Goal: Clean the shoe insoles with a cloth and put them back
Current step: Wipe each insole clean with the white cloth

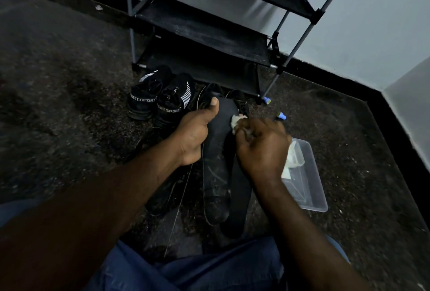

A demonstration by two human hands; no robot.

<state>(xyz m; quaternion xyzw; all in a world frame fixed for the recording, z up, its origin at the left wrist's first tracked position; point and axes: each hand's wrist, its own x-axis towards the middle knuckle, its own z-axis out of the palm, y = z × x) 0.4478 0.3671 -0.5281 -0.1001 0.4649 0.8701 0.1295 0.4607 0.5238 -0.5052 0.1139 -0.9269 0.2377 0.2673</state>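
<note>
I have the left hand (193,134) gripping the black insole (215,174) near its far end, thumb pressed flat on top and fingers curled underneath. This lifts the insole off the gritty floor (69,104) and braces it against the rubbing. The right hand (263,146) is clenched around a white cloth (236,121), and a small wad of it pokes out at the far side of the fist, touching the right edge of the insole's toe part. I judge the wiping is at that end, with the scuffed near half not yet done. A second insole (239,200) lies just right of the held one, overlapping it; I cannot tell whether it rests on the floor or is held too. Two open black shoes (240,101) sit just beyond the insole's tip, close enough for the insoles to go back in easily. A pair of sport shoes (160,97) stands to their left, in front of the shoe rack (202,27). A clear plastic tub (313,200) sits on the right, beside the wiping hand, with more white cloth over its far edge.
</note>
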